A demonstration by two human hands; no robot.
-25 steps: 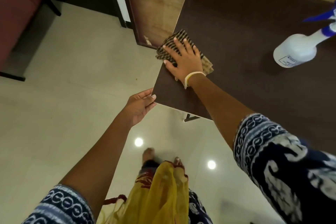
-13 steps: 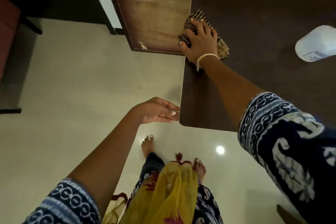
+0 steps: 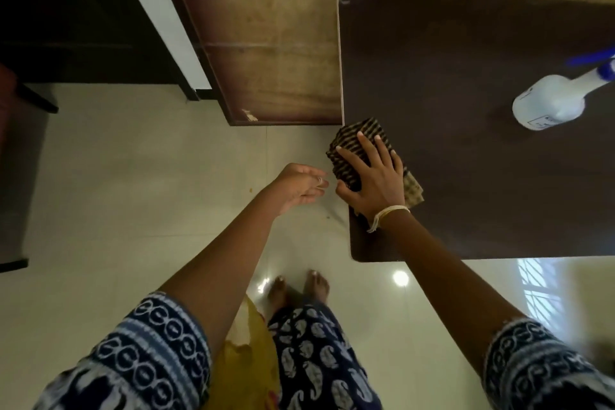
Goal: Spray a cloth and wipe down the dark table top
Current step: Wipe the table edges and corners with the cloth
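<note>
Nearer along the dark table top [image 3: 466, 176] now, spread right-hand fingers [image 3: 369, 151] press the striped cloth [image 3: 346, 146] above pale floor tiles [image 3: 133, 193].

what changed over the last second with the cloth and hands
The right hand slid the striped cloth along the table's left edge toward the near corner, so it now overhangs. The left hand came off the corner and hangs cupped beside the edge. The spray bottle stayed put.

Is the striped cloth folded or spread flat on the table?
Folded. The striped cloth is a compact wad with stacked edges under the right hand, overhanging the edge of the dark table.
</note>
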